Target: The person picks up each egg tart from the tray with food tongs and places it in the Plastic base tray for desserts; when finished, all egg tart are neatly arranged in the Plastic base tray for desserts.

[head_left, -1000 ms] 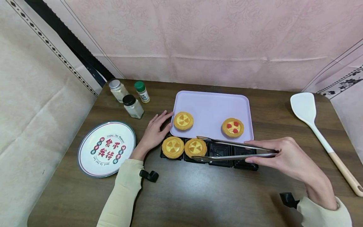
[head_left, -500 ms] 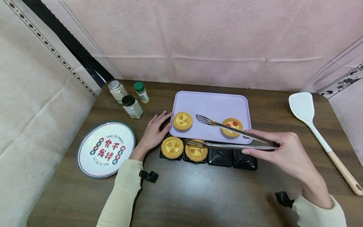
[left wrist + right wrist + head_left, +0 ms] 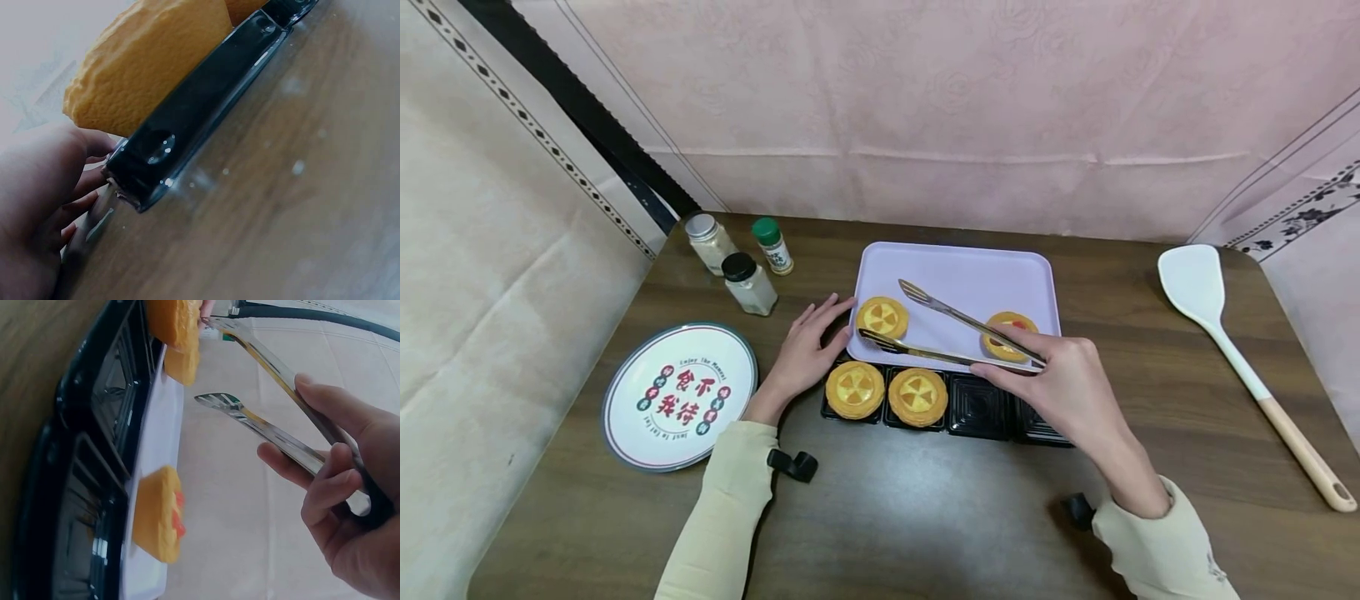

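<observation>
My right hand [image 3: 1060,379] grips a pair of metal tongs [image 3: 281,437], whose arms stand apart above the lilac tray [image 3: 955,271]. In the head view the tong tips lie on either side of the plain yellow tart [image 3: 880,317] at the tray's left; contact cannot be made out. Another tart [image 3: 159,515] with red pieces sits on the tray's right, partly behind the tongs. In front is a black compartment tray [image 3: 979,406], with one tart [image 3: 855,389] and another tart [image 3: 917,397] in its left compartments. My left hand [image 3: 808,354] rests with extended fingers at the lilac tray's left edge.
A white spatula [image 3: 1195,287] with a wooden handle lies at the right. At the back left stand a silver-lidded jar [image 3: 711,242], a black-lidded jar [image 3: 751,287] and a green-capped bottle [image 3: 775,248]. A round printed plate [image 3: 625,408] lies left of the left arm.
My right hand has moved left and slightly away from me with the tongs. Their tips have gone from the black tray's second tart to beside the lilac tray's left tart. My left hand stays put.
</observation>
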Available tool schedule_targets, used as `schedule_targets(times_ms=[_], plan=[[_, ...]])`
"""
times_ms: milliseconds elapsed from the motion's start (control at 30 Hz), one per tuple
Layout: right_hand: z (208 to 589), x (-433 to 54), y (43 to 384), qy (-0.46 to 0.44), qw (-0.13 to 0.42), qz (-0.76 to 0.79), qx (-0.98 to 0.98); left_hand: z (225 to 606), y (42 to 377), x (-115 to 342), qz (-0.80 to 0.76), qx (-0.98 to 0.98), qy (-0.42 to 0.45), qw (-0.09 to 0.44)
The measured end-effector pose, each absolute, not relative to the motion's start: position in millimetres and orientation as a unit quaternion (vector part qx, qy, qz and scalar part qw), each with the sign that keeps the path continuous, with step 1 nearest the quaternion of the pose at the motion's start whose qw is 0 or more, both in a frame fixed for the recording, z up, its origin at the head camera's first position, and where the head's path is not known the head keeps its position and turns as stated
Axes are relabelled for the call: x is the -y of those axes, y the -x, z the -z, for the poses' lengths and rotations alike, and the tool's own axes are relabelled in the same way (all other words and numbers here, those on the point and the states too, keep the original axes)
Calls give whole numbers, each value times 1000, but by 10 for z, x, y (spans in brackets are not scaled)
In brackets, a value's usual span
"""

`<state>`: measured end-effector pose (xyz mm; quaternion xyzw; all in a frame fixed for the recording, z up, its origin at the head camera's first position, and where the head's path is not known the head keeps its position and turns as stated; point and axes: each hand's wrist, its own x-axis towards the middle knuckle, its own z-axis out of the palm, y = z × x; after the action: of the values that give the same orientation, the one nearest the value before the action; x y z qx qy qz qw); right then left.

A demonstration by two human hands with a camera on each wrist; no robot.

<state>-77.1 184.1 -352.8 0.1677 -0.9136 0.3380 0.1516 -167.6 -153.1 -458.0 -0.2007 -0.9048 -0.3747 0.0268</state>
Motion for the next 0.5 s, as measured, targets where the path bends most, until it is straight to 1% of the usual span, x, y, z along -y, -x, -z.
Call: schedule_targets(times_ms=[167,500], plan=[[3600,-1791,796,-168,151,-337,914,4574,1676,1523,376,905,200,22],[3690,-1749,830,-183,167,-322,914,4560,1665,1530,378,904,200,25]])
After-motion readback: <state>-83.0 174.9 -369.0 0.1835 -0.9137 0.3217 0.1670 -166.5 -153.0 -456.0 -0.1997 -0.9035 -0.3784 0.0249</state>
